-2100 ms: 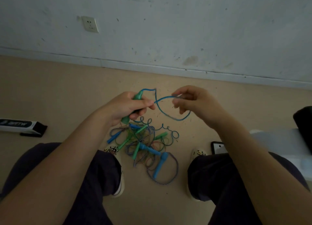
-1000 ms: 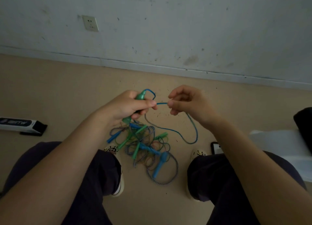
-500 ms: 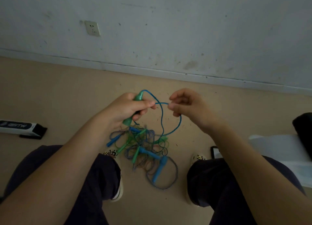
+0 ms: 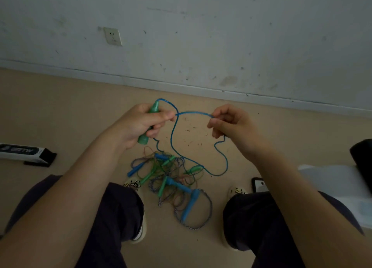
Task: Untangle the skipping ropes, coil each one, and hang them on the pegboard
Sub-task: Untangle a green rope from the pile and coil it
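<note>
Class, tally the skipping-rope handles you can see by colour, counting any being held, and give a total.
Green handles: 5 (one gripped in the left hand, its blue rope pinched by the right hand; four in the pile on the floor)
Blue handles: 4 (all in the pile)
Total: 9, as far as the tangle shows

I see the green handle [image 4: 153,114] as smooth plastic w/ a slight sheen. Blue cord [image 4: 192,113] looks thin, slick, prob. vinyl. In the pile [image 4: 171,179], the blue handles look like matt plastic; one rope [image 4: 209,213] is braided cloth, speckled, rough-looking. Floor [image 4: 60,110] is smooth, matt beige, w/ fine debris. Wall [image 4: 201,36] is matt paint, scuffed & stained. Socket [image 4: 112,36] is glossy-ish plastic. Trousers [image 4: 112,217] are dark matt cloth.
</note>
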The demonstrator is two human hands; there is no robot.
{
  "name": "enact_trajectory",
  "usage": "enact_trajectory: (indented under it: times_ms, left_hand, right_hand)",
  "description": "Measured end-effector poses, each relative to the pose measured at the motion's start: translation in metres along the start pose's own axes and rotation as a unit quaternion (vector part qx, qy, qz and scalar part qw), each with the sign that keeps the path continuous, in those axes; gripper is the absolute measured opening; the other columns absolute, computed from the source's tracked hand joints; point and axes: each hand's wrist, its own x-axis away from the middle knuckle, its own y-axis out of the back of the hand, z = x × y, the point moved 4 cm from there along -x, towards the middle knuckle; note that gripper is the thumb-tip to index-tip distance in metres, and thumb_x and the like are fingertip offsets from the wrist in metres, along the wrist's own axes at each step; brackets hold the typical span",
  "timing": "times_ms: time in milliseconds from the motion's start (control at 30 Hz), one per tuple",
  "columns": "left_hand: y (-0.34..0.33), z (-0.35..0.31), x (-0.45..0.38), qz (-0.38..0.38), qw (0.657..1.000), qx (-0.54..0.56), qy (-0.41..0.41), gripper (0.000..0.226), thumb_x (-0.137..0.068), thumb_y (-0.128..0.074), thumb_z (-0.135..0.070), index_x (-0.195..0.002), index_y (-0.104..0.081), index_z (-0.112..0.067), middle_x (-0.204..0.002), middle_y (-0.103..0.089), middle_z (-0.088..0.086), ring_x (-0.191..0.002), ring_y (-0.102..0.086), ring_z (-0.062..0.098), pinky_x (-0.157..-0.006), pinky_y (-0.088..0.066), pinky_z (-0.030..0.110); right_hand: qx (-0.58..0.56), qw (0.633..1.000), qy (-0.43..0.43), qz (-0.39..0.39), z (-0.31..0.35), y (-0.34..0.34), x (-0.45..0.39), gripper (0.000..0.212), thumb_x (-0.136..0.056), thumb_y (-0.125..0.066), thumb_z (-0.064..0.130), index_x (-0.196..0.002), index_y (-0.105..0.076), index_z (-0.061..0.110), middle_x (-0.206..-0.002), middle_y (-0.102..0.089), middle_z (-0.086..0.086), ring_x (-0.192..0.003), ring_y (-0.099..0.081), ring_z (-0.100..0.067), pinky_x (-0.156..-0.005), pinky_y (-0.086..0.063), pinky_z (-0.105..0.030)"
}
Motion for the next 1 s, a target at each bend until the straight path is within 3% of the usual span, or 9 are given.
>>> enact_trajectory:
  times_ms: [100, 200, 300, 433, 533, 700, 800, 867, 1000]
  left_hand:
    - [-0.022, 0.006, -0.001, 0.007, 0.999, -0.043, 0.016, 0.017, -0.087, -0.072, -0.026, -0.089, -0.071, -0.008, -0.052, -0.042, -0.005, -0.038, -0.032, 0.008, -0.046, -0.028, 0.023]
    - [-0.042, 0.011, -0.001, 0.034, 0.997, -0.061, 0.036, 0.02, -0.086, -0.072, -0.031, -0.091, -0.072, -0.011, -0.054, -0.049, -0.005, -0.04, -0.035, 0.009, -0.043, -0.03, 0.022]
    - [-0.036, 0.008, -0.001, 0.027, 0.994, -0.097, 0.043, 0.019, -0.088, -0.072, -0.03, -0.09, -0.073, -0.011, -0.054, -0.05, -0.004, -0.042, -0.037, 0.01, -0.045, -0.032, 0.023]
    - [-0.005, 0.002, -0.002, -0.024, 0.989, -0.143, 0.027, 0.021, -0.089, -0.071, -0.032, -0.09, -0.074, -0.011, -0.053, -0.051, -0.007, -0.043, -0.04, 0.008, -0.05, -0.037, 0.024]
    - [-0.002, 0.004, 0.001, -0.019, 0.988, -0.149, 0.026, 0.022, -0.09, -0.07, -0.034, -0.089, -0.075, -0.013, -0.052, -0.05, -0.005, -0.042, -0.039, 0.008, -0.05, -0.036, 0.025]
    - [-0.037, 0.01, 0.006, 0.06, 0.985, -0.15, 0.054, 0.021, -0.089, -0.07, -0.035, -0.088, -0.072, -0.015, -0.049, -0.05, -0.001, -0.039, -0.039, 0.011, -0.042, -0.036, 0.021]
    - [-0.045, 0.011, 0.004, 0.063, 0.986, -0.143, 0.058, 0.023, -0.09, -0.07, -0.034, -0.093, -0.072, -0.012, -0.048, -0.049, -0.001, -0.038, -0.039, 0.011, -0.041, -0.035, 0.022]
    - [-0.046, 0.01, 0.004, 0.062, 0.985, -0.151, 0.052, 0.024, -0.09, -0.069, -0.036, -0.096, -0.072, -0.013, -0.048, -0.049, -0.002, -0.038, -0.039, 0.01, -0.042, -0.036, 0.022]
    - [-0.037, 0.008, 0.002, 0.07, 0.978, -0.19, 0.057, 0.023, -0.091, -0.068, -0.038, -0.095, -0.073, -0.017, -0.054, -0.055, -0.004, -0.042, -0.043, 0.009, -0.048, -0.039, 0.023]
  right_hand:
    - [0.014, 0.997, -0.02, 0.07, -0.001, -0.017, 0.006, 0.02, -0.082, -0.072, -0.001, -0.096, -0.063, 0.011, -0.075, -0.067, -0.008, -0.058, -0.057, -0.017, -0.056, -0.049, -0.025]
    - [0.078, 0.992, -0.017, 0.094, -0.004, -0.029, 0.009, 0.016, -0.081, -0.076, 0.005, -0.09, -0.064, 0.011, -0.07, -0.063, -0.003, -0.059, -0.054, -0.009, -0.053, -0.042, -0.018]
    - [0.138, 0.99, -0.001, 0.033, -0.006, -0.018, 0.004, 0.012, -0.086, -0.073, 0.014, -0.082, -0.062, 0.016, -0.058, -0.052, 0.001, -0.049, -0.041, -0.007, -0.047, -0.033, -0.018]
    - [0.099, 0.991, -0.016, -0.091, -0.005, 0.021, -0.007, 0.017, -0.091, -0.067, 0.02, -0.078, -0.057, 0.024, -0.045, -0.046, 0.012, -0.044, -0.033, -0.008, -0.049, -0.026, -0.024]
    - [0.102, 0.994, -0.027, -0.012, 0.0, 0.02, -0.002, 0.008, -0.091, -0.069, 0.019, -0.092, -0.062, 0.019, -0.047, -0.045, 0.006, -0.044, -0.036, -0.014, -0.048, -0.03, -0.025]
    - [0.133, 0.98, -0.061, 0.134, -0.003, -0.021, 0.015, 0.048, -0.071, -0.083, 0.031, -0.112, -0.06, 0.02, -0.077, -0.069, -0.009, -0.059, -0.062, -0.023, -0.062, -0.051, -0.038]
    - [0.162, 0.976, -0.05, 0.135, -0.005, -0.028, 0.016, 0.044, -0.076, -0.083, 0.022, -0.113, -0.059, 0.021, -0.089, -0.062, -0.011, -0.062, -0.063, -0.02, -0.06, -0.056, -0.032]
    - [0.209, 0.97, -0.015, 0.123, -0.007, -0.025, 0.013, 0.027, -0.079, -0.081, 0.021, -0.102, -0.067, 0.018, -0.092, -0.055, -0.003, -0.066, -0.061, -0.018, -0.06, -0.055, -0.025]
    - [0.285, 0.956, 0.045, 0.052, -0.012, -0.014, 0.005, 0.008, -0.08, -0.079, 0.021, -0.086, -0.075, 0.022, -0.101, -0.054, 0.006, -0.095, -0.053, -0.008, -0.079, -0.037, -0.003]
